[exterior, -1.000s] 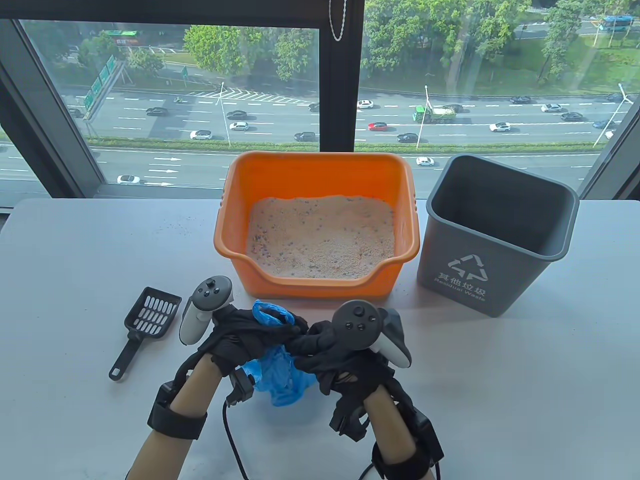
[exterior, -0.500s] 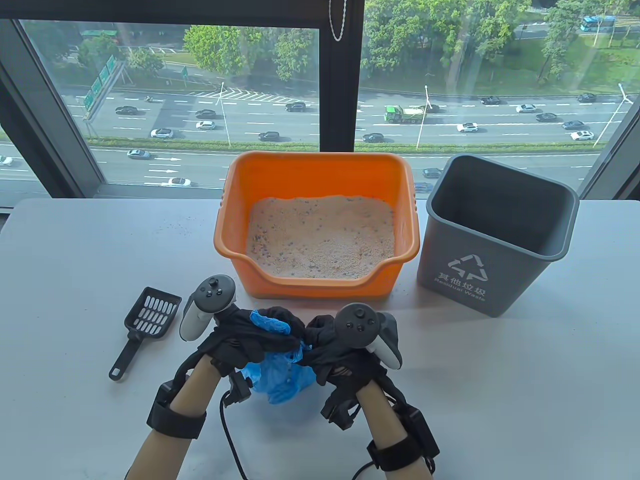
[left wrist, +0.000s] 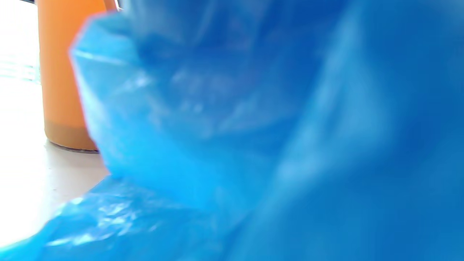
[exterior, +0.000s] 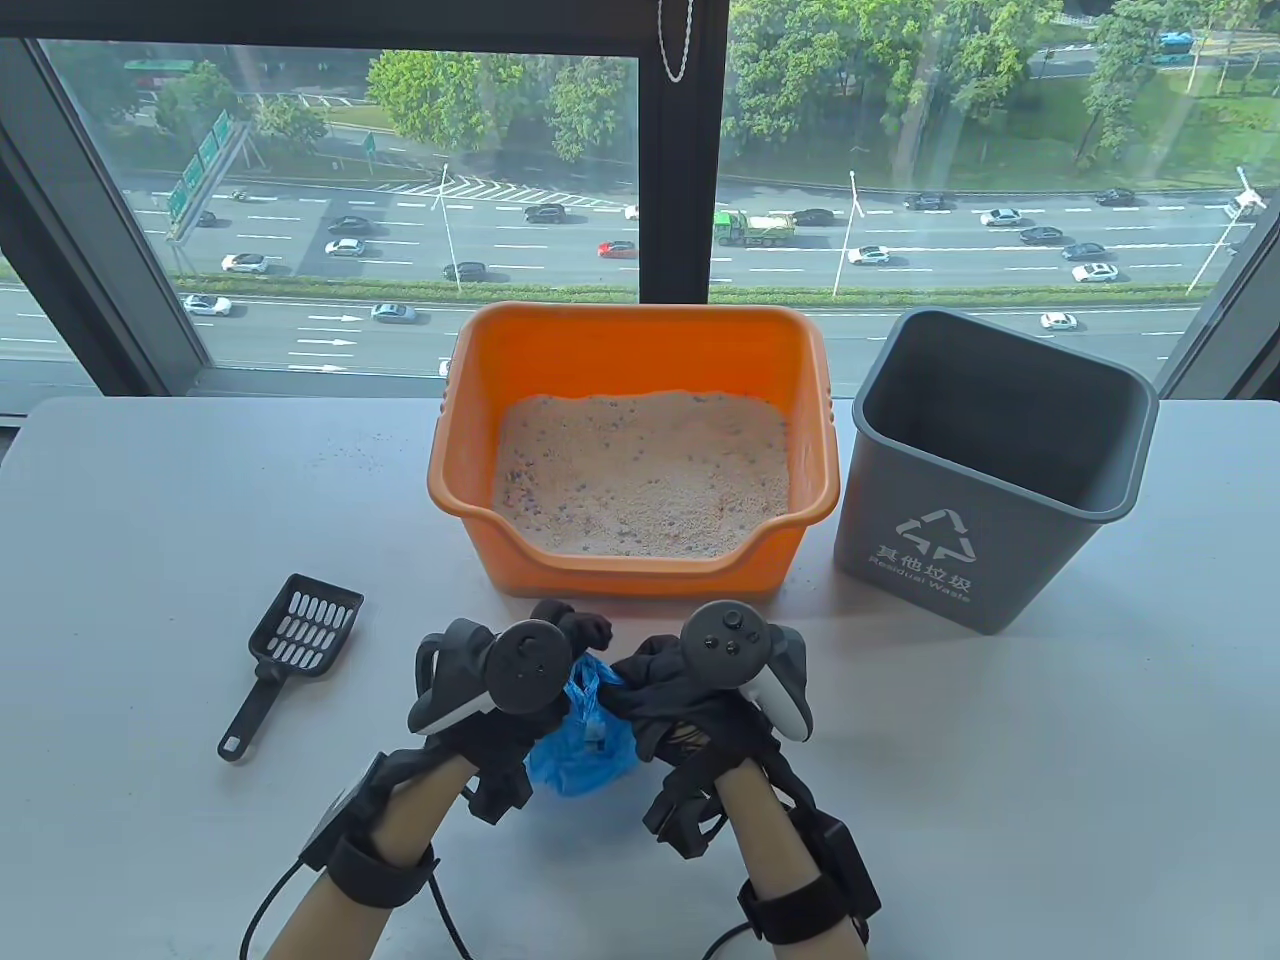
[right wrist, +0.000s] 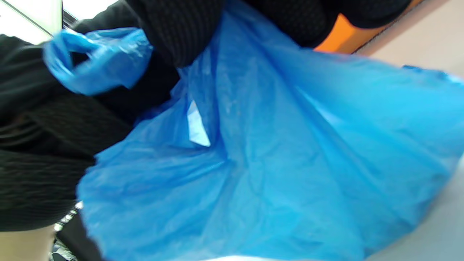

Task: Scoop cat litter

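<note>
The table [exterior: 150, 500] runs wide and pale under me, window at the far edge. Biggest thing on it: the orange litter box [exterior: 480, 380], far centre, its cat litter [exterior: 640, 470] lying flat inside, low front lip facing me. Just right of it, close but apart, stands the grey bin [exterior: 1000, 480], mouth open and unlined. Then my two hands, low and centre, close together. My left hand [exterior: 510, 690] and my right hand [exterior: 690, 690] both pinch the blue plastic bag [exterior: 585, 745] between them; the right wrist view shows gloved fingers [right wrist: 181, 32] closed on the film, a loop of it bunched at upper left. The left wrist view is only blurred blue, so that hand's exact finger hold I cannot tell. Smallest: the black scoop [exterior: 295, 640], untouched, lying to my left with its handle toward me.

Right now I reckon I'm opening this bag to line the bin. To do it well: find the two layers at the mouth, rub them apart, keep a pinch on each side, pull sideways without tearing.

Room? Plenty of bare table right of me, below the bin, to carry the bag over. The box's front lip is near my knuckles, so I should lift before swinging right, and clear the bin's rim.
</note>
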`<state>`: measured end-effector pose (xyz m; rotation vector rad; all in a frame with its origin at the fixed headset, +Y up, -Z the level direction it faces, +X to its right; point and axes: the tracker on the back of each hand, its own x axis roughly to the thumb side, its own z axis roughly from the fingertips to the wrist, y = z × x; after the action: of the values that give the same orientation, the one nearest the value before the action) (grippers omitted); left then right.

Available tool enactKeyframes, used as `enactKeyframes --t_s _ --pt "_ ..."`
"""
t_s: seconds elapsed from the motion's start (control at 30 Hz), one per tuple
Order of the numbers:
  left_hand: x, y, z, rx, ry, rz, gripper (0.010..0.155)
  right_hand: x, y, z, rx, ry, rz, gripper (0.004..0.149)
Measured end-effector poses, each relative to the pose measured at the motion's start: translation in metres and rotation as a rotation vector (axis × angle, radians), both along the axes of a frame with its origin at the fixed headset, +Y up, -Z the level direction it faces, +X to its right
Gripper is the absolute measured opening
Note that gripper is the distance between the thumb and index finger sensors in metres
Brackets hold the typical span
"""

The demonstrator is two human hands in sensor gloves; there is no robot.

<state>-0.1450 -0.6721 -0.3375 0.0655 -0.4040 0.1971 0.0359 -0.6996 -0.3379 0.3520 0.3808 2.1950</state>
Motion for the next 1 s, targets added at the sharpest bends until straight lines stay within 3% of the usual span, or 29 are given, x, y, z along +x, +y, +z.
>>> enactKeyframes --t_s 0.17,0.3,0.4,0.63,0.8,0.9,1.0 --pt "-0.003 -0.011 -0.001 0.07 0.063 0.068 0.054 -0.003 -0.005 -0.001 -0.077 0.074 -0.06 0.037" --pt "-0.015 -0.014 -0.008 0.014 0.068 0.225 0.052 -0.001 -0.015 -0.003 -0.212 0.165 -0.216 0.067" --pt "-0.023 -0.015 -0.012 -0.018 0.075 0.285 0.057 0.007 -0.02 -0.006 -0.22 0.109 -0.306 0.077" --pt "-0.024 -0.024 -0.017 -0.088 0.027 0.362 0.067 0.018 -0.026 -0.012 -0.224 0.08 -0.401 0.052" --pt "-0.029 -0.035 -0.021 -0.167 0.037 0.478 0.07 0.008 -0.033 -0.012 -0.238 0.138 -0.376 0.052" --pt "-0.026 -0.038 -0.02 -0.179 0.011 0.442 0.075 -0.001 -0.036 -0.011 -0.281 0.19 -0.466 0.053" --pt "-0.026 -0.04 -0.022 -0.261 -0.029 0.511 0.075 0.002 -0.032 -0.011 -0.171 0.116 -0.47 0.048"
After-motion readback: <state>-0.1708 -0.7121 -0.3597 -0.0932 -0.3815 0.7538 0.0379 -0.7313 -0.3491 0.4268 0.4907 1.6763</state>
